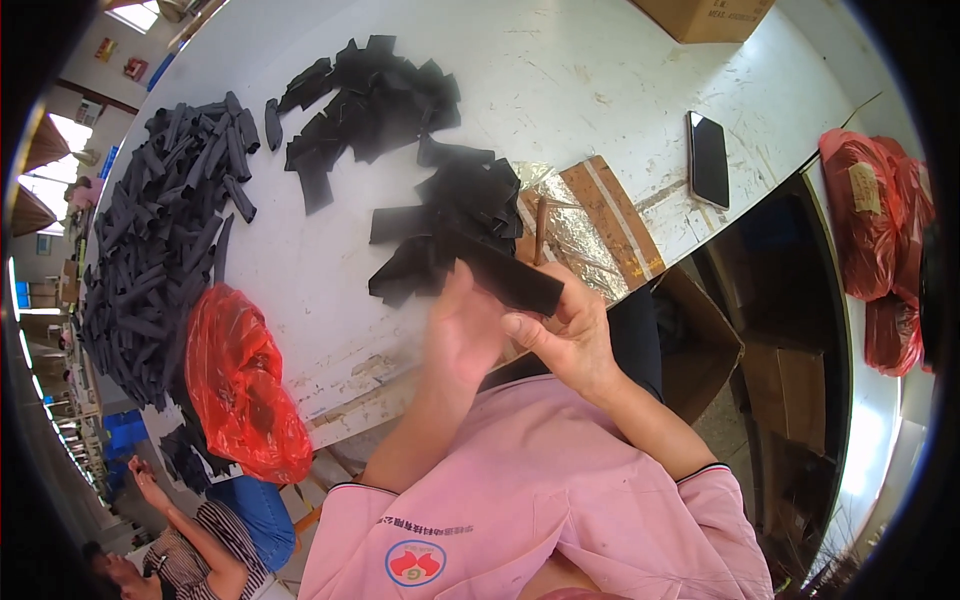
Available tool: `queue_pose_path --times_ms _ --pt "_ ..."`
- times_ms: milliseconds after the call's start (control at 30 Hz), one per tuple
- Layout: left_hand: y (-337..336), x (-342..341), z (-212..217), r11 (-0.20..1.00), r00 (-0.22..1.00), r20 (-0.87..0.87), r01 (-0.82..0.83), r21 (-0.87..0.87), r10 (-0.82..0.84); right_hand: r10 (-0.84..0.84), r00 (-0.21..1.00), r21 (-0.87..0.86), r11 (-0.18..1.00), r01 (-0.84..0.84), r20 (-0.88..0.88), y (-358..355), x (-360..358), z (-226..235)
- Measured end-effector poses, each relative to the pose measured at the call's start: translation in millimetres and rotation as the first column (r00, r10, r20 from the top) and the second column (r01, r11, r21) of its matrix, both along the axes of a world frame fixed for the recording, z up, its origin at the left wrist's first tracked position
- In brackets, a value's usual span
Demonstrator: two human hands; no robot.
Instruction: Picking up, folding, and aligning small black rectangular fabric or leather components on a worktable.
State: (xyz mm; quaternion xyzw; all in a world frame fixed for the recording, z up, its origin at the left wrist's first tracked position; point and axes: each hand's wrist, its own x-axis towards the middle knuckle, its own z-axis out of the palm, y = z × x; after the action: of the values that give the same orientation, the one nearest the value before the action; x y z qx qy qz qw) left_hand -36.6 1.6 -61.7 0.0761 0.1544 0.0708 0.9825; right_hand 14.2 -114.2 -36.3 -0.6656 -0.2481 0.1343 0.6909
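A flat black strip [515,277], which looks like fabric, slants across the space in front of me. Its right end is pinched between the thumb and fingers of my right hand [575,325]. My left hand [462,315] is upright at the strip's lower edge, smeared by motion, some fingers hidden, so its grip is unclear. Just above my right hand a thin brown stick [541,228] points upward; whether I hold it cannot be made out. Beyond my hands lies a loose heap of similar black strips [470,195], with another black heap [375,100] farther off.
Rolled dark grey tubes [165,230] are piled on the left of the white table [560,90], beside a red plastic bag [240,380]. A brown taped cardboard piece [610,215] and a phone [708,160] lie right. Red bags [870,215] sit far right; another person [205,550] is lower left.
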Motion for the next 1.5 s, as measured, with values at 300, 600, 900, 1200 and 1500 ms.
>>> queue_pose_path --times_ms 300,600,900,1200,1500 --pt "-33 -10 6 0.768 0.896 -0.404 0.128 0.628 0.181 -0.199 0.85 -0.249 0.902 0.353 0.487 -14 9 -3" --pt "-43 -7 41 0.306 0.961 -0.074 -0.012 0.952 0.267 -0.029 0.696 -0.378 0.823 0.424 0.717 -21 8 1" --pt "-40 -8 38 0.347 0.956 -0.16 0.068 0.936 0.245 0.023 0.632 -0.354 0.843 0.404 0.775 -21 8 -2" --pt "-28 -12 32 0.273 0.935 -0.203 0.122 0.954 0.292 0.056 0.931 -0.344 0.936 0.078 0.361 -21 5 14" --pt "-26 -20 21 -0.398 0.917 0.008 0.166 0.902 0.4 -0.012 0.872 -0.164 0.981 0.106 0.489 -12 2 -7"
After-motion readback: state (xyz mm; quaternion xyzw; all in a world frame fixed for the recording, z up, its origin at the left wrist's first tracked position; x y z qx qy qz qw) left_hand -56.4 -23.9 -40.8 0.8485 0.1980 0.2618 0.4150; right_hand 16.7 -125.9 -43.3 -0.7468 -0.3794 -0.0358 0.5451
